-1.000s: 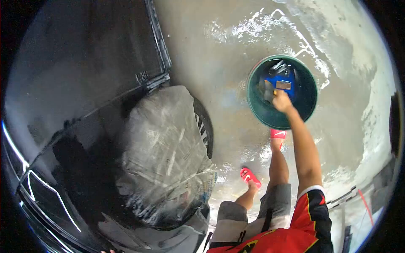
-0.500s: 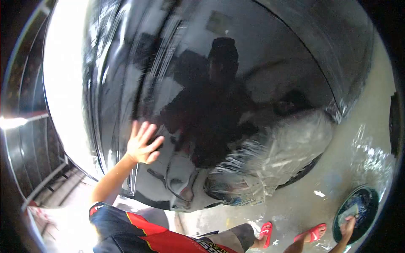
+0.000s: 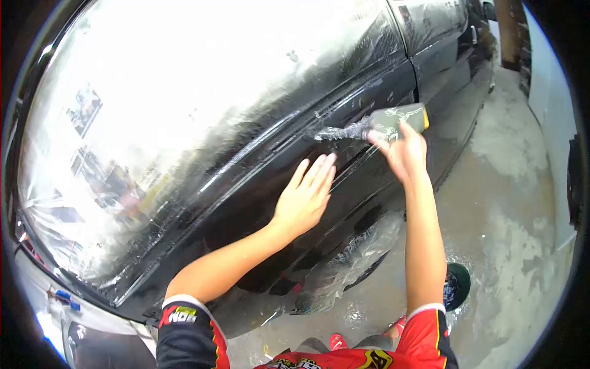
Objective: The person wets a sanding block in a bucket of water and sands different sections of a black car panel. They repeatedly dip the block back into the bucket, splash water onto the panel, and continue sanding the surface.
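A black vehicle body panel (image 3: 246, 224) fills the middle of the head view. My right hand (image 3: 409, 154) grips a grey-green plastic container (image 3: 393, 120) with a yellow end, held tilted against the side of the vehicle. Water streams from its left end onto the panel. Lower and to the left, my left hand (image 3: 304, 200) lies flat against the panel, fingers stretched out and holding nothing. Clear plastic film (image 3: 184, 80) covers the windows above.
A dark green bucket (image 3: 465, 288) stands on the wet floor (image 3: 491, 227) to the right of my feet. Plastic sheeting (image 3: 353, 258) covers the wheel. A pale wall (image 3: 556, 141) runs along the right side.
My right hand has come up from the bucket to the panel with the container, and water now pours out. The view has shifted; my left hand still lies on the panel.
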